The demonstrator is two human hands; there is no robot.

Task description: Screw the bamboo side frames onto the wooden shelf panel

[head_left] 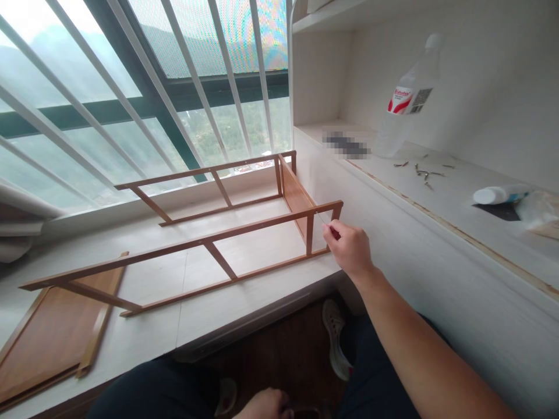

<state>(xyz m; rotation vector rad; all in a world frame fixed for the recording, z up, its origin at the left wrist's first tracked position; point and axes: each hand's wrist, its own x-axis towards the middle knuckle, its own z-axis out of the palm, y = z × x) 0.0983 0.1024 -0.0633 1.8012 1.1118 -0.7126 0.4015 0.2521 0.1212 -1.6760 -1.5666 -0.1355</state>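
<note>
My right hand point(348, 243) pinches a thin metal rod point(321, 217), which looks like a hex key. Its tip meets the top rail of the near wooden side frame point(257, 227), close to the right end. A brown wooden panel point(298, 195) joins this frame to the far side frame point(183, 173); both stand on their long edges on the white ledge. Low at the bottom edge is my left hand point(264, 404), partly cut off, its fingers curled. Whatever it may hold is hidden.
A loose wooden panel point(56, 331) lies at the ledge's left end. On the shelf point(441, 212) at right are several small bolts point(423, 171), a clear plastic bottle point(408, 99), a white tube point(498, 194) and a plastic bag point(541, 212). Barred windows rise behind.
</note>
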